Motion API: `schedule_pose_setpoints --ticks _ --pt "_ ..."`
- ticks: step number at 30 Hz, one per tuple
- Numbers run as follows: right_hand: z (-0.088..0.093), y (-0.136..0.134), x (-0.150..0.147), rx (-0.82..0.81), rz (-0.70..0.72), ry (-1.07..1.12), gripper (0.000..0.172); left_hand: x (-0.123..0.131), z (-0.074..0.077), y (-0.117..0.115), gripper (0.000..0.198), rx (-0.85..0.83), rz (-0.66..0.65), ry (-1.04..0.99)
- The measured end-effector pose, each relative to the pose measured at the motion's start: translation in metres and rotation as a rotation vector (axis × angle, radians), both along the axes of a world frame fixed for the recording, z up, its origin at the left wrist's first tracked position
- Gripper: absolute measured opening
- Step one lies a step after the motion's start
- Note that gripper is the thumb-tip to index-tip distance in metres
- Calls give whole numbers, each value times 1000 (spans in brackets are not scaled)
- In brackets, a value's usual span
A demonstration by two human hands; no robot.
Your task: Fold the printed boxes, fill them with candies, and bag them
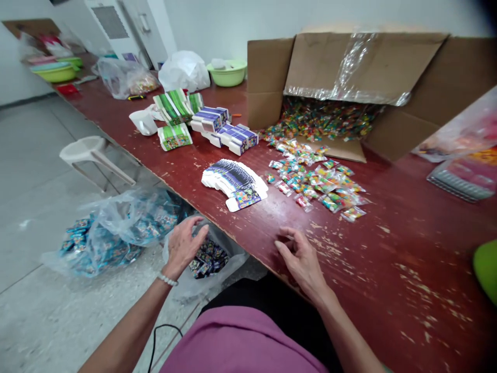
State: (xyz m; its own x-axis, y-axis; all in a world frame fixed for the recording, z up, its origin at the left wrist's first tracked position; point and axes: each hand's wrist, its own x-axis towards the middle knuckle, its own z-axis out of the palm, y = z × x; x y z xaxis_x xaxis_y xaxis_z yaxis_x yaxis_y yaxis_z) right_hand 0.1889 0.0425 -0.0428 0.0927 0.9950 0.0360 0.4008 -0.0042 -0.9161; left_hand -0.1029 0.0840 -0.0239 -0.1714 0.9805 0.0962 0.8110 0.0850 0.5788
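My left hand (187, 244) hangs over an open plastic bag (235, 261) of small dark printed boxes (209, 258), thumb and fingers apart, holding nothing. At the near edge of the table my right hand (301, 256) is loosely curved, with a gap between thumb and fingers and nothing in it. Beyond both hands lies a fanned row of flat purple and white cartons (235, 182). To its right, a pile of small clear candy packets (322, 181) spreads out from an open cardboard box (361, 67) lying on its side.
Banded stacks of green cartons (174, 135) and purple cartons (236, 137) stand farther back on the red table (388, 290), beside a white mug (143, 123). A green basin (228, 73) is near the wall. Bags of blue packets (112, 238) and a white stool (87, 150) are on the floor.
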Motion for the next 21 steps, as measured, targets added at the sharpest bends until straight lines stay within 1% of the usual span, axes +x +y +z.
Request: schedule_pose_setpoints --ticks 1,3,5,6,8,11,13,15,17,19,21 --pt "0 13 0 12 -6 -34 33 4 2 5 35 49 4 87" --pt "1 43 -6 26 0 -85 34 22 6 17 34 143 -18 257" --pt "4 76 -17 65 -40 -162 34 44 8 32 38 189 -82 373" --pt "6 90 -23 64 -69 -213 33 53 7 40 42 187 -111 424" --pt "10 113 -34 -9 -104 -331 32 65 3 54 48 148 -161 505" --pt "12 128 -45 -127 -141 -422 34 67 -7 65 51 111 -191 531" --pt "9 131 -46 -132 -191 -344 35 64 -12 67 51 126 -189 524" --pt "4 131 -44 -102 -259 -147 32 62 -15 66 53 141 -186 526" --pt "-1 132 -40 -65 -290 51 24 63 -16 64 55 148 -186 529" --pt "-3 130 -34 -48 -268 175 22 64 -14 61 59 156 -179 513" --pt "0 123 -28 -27 -217 274 26 65 -7 55 63 192 -153 452"
